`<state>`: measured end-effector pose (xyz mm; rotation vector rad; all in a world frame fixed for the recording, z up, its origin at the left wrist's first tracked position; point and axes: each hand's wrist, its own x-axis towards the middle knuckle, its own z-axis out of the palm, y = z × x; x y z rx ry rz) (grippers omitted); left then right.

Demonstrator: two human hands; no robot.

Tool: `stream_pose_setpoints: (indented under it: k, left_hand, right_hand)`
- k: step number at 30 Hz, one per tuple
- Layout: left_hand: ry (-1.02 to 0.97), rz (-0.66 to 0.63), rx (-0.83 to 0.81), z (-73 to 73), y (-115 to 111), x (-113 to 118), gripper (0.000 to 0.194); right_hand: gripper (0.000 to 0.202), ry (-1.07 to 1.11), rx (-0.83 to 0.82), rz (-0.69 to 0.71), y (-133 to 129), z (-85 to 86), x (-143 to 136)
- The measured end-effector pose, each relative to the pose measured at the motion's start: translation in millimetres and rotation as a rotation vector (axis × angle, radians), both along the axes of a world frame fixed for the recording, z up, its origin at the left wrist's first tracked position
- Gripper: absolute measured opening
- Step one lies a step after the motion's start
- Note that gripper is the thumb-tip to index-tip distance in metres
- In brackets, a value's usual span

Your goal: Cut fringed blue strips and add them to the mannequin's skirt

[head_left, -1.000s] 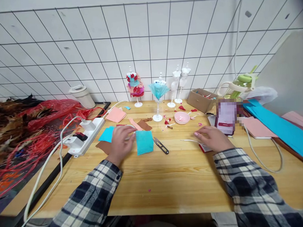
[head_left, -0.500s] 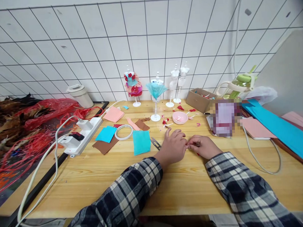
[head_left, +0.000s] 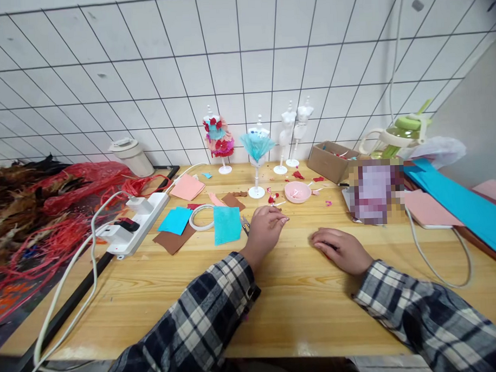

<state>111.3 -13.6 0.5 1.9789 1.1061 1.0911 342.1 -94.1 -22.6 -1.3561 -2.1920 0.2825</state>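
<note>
My left hand (head_left: 266,230) is closed in a pinch above the middle of the wooden table (head_left: 293,304); what its fingertips hold is too small to make out. Partly hidden behind it are small scissors (head_left: 245,225), beside a turquoise paper square (head_left: 227,226). To the right, my right hand (head_left: 342,249) rests low over the table with curled fingers, and a bit of something dark and red shows under them. Beyond my hands are a pink dish (head_left: 297,192) and a small white mannequin with a turquoise skirt (head_left: 257,146).
A decorated mannequin (head_left: 218,138) and two bare ones stand near the wall. A tape roll (head_left: 202,217) and power strip (head_left: 137,225) lie left. At right are a cardboard box (head_left: 332,161), a green-lidded bottle (head_left: 401,134) and long blue paper (head_left: 464,205).
My hands were together and have moved apart. The left went leftward and slightly up, its spread fingers now drawn in, and covers more of the scissors. The right shifted slightly right.
</note>
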Motion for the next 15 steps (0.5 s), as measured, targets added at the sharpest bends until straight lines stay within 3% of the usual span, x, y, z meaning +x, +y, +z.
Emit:
stream_pose_setpoints:
  k: [6,9,12,15]
  left_hand:
    - [-0.628,-0.069,-0.553,13.4,-7.6,-35.2,0.024]
    - [-0.78,-0.083,-0.705,17.6,-10.7,-66.3,0.032]
    - [-0.838,-0.112,-0.818,23.0,-10.7,-99.5,0.037]
    - [-0.915,-0.158,-0.894,27.8,-10.0,-120.6,0.036]
  right_hand:
    - [0.068,0.071,-0.159,-0.141,1.3,4.4,-1.8]
    - [0.082,0.086,-0.099,-0.113,0.7,8.9,-0.9]
    - [0.068,-0.037,0.2,-0.089,-6.9,18.2,-9.5]
    - [0.041,-0.118,0.39,-0.125,-13.9,31.7,-43.5]
